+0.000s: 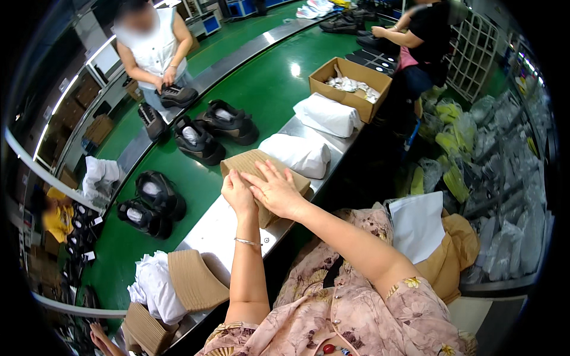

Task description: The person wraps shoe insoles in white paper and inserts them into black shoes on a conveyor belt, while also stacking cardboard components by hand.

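Brown cardboard (248, 160), under both hands (239, 194) (278, 193)

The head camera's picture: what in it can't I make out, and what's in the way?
- Head view: the underside of the corrugated cardboard, hidden by its upper side and by the left hand and right hand.
- Head view: what the white-wrapped bundle holds, hidden by its wrapping.
- Head view: the rest of the co-worker's arm beyond the hand at lower left, cut off by the lower edge.
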{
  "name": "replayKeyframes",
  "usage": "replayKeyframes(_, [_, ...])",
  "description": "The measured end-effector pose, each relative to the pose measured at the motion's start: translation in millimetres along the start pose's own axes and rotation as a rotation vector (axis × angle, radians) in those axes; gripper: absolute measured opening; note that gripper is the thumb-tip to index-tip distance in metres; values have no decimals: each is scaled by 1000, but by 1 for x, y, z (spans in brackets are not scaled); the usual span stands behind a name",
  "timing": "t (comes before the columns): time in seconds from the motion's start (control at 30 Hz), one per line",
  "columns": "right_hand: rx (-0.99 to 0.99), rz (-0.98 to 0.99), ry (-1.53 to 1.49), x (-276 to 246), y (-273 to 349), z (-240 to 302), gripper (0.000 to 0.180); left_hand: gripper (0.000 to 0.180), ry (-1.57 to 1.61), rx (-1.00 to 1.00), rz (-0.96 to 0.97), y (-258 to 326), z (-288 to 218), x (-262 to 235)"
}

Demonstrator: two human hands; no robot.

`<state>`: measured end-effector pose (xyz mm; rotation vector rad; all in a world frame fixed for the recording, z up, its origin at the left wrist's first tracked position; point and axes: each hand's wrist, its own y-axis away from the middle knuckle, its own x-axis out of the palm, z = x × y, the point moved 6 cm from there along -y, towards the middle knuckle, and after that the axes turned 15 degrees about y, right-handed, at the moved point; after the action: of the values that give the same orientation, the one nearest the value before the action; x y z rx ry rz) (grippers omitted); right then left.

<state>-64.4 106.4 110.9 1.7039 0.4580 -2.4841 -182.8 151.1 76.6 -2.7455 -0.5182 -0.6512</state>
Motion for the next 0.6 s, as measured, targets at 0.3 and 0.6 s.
replayKeyframes(0.3, [10, -37, -15, 3, 2, -5, 43, 20, -632, 800, -208, 68, -135, 6])
replayKeyframes(0.6, [-76, -209, -1339, -105, 73, -56, 73, 24, 433, 73, 345, 96, -151, 65])
